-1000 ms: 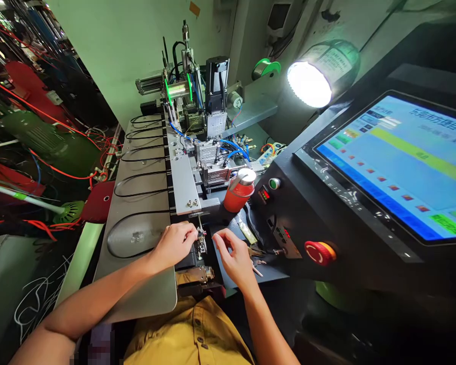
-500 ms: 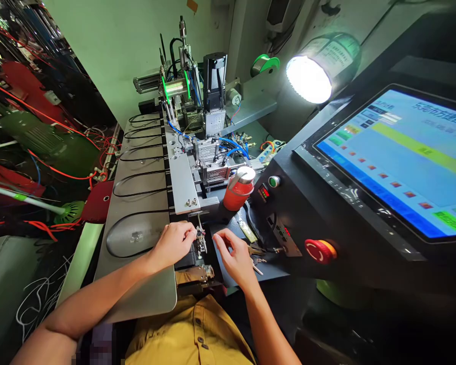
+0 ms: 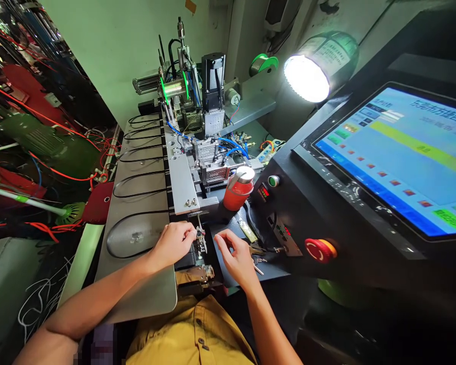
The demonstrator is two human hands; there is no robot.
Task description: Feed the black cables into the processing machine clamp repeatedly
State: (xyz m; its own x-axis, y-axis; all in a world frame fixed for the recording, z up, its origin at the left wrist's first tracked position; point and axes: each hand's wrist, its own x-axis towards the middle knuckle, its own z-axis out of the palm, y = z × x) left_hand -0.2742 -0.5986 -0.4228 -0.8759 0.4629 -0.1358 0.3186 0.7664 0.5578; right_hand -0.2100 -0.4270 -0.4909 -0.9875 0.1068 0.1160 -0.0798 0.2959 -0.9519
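Note:
My left hand (image 3: pixel 177 242) is closed in a pinch beside a small metal clamp fixture (image 3: pixel 201 242). A black cable (image 3: pixel 112 228) loops over the grey metal plate (image 3: pixel 146 291) and runs under this hand; its end seems to be between the fingers, though the fingertips hide the exact grip. Just right of the fixture, my right hand (image 3: pixel 233 256) hovers with thumb and fingers curled together. Anything held there is too small or hidden to make out. Below the fixture sits another metal clamp (image 3: pixel 208 272).
More black cable loops (image 3: pixel 139 175) lie along the plate. A red bottle (image 3: pixel 238 188) with a white cap stands behind my right hand. To the right are a red emergency stop button (image 3: pixel 320 250) and a touchscreen (image 3: pixel 399 157). A bright lamp (image 3: pixel 307 78) hangs above.
Both hands keep nearly the same place and pose. A part of the small clamp fixture by my left fingers looks slightly shifted. The camera view has moved a little.

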